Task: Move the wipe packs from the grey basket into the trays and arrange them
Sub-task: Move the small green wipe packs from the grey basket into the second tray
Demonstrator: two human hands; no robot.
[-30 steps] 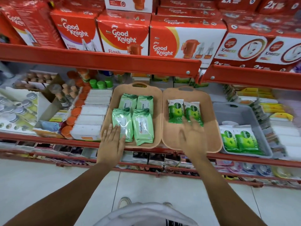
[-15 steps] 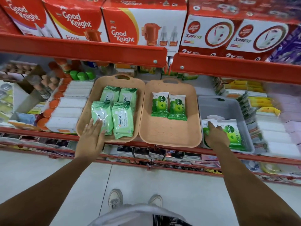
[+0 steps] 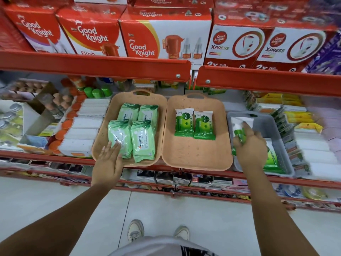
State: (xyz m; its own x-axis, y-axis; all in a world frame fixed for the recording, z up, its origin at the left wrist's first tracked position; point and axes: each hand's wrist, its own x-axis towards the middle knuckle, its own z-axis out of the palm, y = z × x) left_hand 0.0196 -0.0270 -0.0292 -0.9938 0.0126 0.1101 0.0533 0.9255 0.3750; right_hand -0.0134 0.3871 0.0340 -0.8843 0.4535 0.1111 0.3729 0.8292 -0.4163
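Two beige trays sit side by side on the shelf. The left tray [image 3: 103, 145] holds several pale green wipe packs [image 3: 142, 141]. The right tray [image 3: 195, 156] holds two dark green Dettol packs [image 3: 194, 124] at its far end. To their right stands the grey basket [image 3: 273, 124]. My right hand [image 3: 249, 145] is over the basket's left side, closed on a green and white Dettol wipe pack [image 3: 239, 126] lifted and tilted. Another Dettol pack [image 3: 273, 157] lies in the basket. My left hand [image 3: 108, 161] rests flat, fingers apart, on the left tray's front edge.
White boxes [image 3: 84, 130] and orange-capped items fill the shelf left of the trays. Stacked packets [image 3: 302, 141] crowd the right of the basket. A red shelf rail [image 3: 92, 63] with Good Knight boxes [image 3: 162, 34] overhangs above. A lower shelf and tiled floor lie below.
My right hand left the right tray, reached into the grey basket and has taken hold of a Dettol pack, lifting it. My left hand stays at the left tray's front.
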